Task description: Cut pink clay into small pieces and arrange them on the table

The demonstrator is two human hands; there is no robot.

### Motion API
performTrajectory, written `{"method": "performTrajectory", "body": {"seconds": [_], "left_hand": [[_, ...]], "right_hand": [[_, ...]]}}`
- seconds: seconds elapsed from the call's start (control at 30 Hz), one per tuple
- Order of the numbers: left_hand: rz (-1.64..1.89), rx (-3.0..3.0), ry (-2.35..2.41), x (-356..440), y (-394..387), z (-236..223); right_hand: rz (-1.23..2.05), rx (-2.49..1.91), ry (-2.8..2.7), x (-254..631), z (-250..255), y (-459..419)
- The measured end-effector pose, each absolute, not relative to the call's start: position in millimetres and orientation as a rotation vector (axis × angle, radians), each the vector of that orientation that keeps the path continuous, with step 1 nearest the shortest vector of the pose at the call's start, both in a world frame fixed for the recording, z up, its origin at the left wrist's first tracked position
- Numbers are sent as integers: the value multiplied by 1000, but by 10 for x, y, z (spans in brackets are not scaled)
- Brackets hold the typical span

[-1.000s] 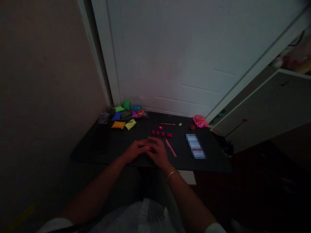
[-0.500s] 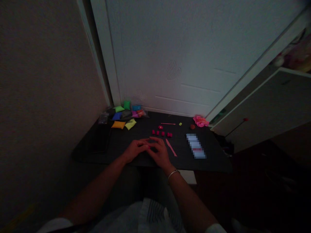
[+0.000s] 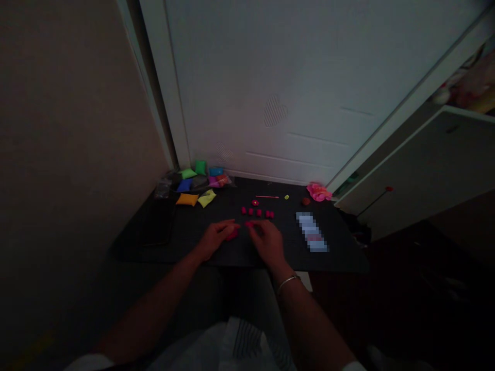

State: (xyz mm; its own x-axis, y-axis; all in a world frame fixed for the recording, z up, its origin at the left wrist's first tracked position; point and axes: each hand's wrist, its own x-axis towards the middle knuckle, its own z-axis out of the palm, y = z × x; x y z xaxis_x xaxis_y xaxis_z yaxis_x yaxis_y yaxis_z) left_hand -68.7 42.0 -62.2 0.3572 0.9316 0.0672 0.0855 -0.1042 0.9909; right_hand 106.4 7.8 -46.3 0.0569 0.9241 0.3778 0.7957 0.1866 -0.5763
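Observation:
My left hand [image 3: 215, 239] is closed around a lump of dark pink modelling clay [image 3: 232, 234], near the table's front edge. A small pinch of the same pink clay [image 3: 248, 223] sits between the fingertips of my right hand [image 3: 266, 239], a short gap away from the lump. Just beyond my hands lie several small pink clay pieces [image 3: 259, 212] in a row. Behind that row is a rounder pink piece [image 3: 255, 203] with a light spot at its centre. The pink modelling knife seen earlier is hidden by my right hand.
Coloured clay packets [image 3: 187, 199] lie at the back left of the dark table [image 3: 185, 252]. A thin pink stick [image 3: 266, 197], a yellow-green bit [image 3: 286, 197], a brownish-red ball [image 3: 305, 201] and a pink crumpled bundle [image 3: 319, 192] are at the back right. A pixelated bright rectangle [image 3: 311, 232] lies right.
My hands, together before, have come apart. My right hand has moved right with a small bit of pink clay, covering the pink knife; the larger lump in my left hand now shows.

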Motion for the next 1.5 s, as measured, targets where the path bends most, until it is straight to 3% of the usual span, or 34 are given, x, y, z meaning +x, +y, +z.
{"method": "performTrajectory", "body": {"seconds": [0.13,0.4,1.0,1.5], "left_hand": [[944,1460,1024,-676,423,-622],[974,1408,1018,-667,428,-638],[972,1386,1045,-668,440,-639],[986,1379,998,-667,456,-665]], "right_hand": [[243,-2218,-1489,1557,-414,288],[241,-2429,-1545,1933,-460,547],[264,-2150,-2204,1894,-221,811],[253,-2062,-2042,2047,-311,967]]}}
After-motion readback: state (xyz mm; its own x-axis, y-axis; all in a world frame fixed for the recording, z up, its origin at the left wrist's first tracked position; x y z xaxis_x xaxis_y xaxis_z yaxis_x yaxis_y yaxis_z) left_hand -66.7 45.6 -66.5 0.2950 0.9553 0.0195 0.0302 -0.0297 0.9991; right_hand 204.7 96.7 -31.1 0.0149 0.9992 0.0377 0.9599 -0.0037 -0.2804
